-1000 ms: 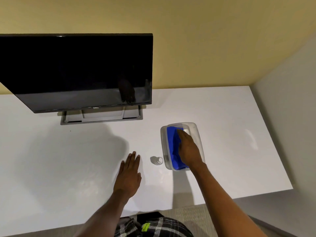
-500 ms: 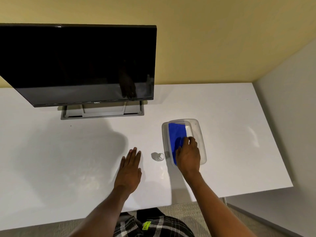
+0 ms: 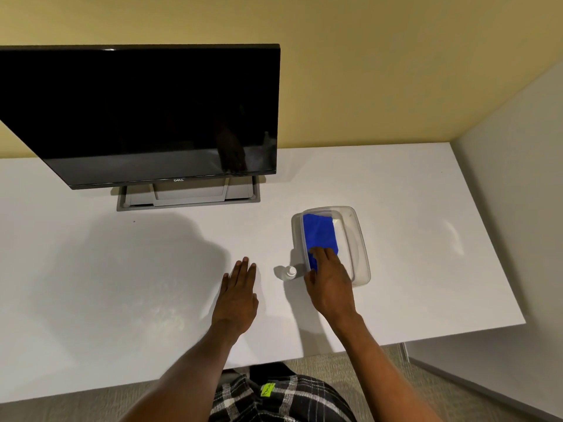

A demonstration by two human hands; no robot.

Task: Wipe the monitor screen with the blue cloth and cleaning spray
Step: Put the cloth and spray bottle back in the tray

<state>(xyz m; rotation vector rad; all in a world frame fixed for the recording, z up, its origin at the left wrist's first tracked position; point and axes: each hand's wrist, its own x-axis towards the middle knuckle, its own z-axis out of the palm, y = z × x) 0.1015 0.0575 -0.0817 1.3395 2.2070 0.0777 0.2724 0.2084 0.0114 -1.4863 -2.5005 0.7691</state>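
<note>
In a clear plastic tub (image 3: pixel 363 239), right hand (image 3: pixel 330 284) grip pinches blue cloth (image 3: pixel 320 233); left hand (image 3: pixel 237 296) flat.

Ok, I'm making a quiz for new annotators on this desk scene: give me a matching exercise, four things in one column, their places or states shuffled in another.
Things: 1 monitor; 2 blue cloth; 3 small bottle; 4 left hand.
Places: A inside the clear container; B flat on the desk, fingers straight; C at the back of the desk on its stand; D between the left hand and the container.
Pairs: 1-C; 2-A; 3-D; 4-B.
</note>
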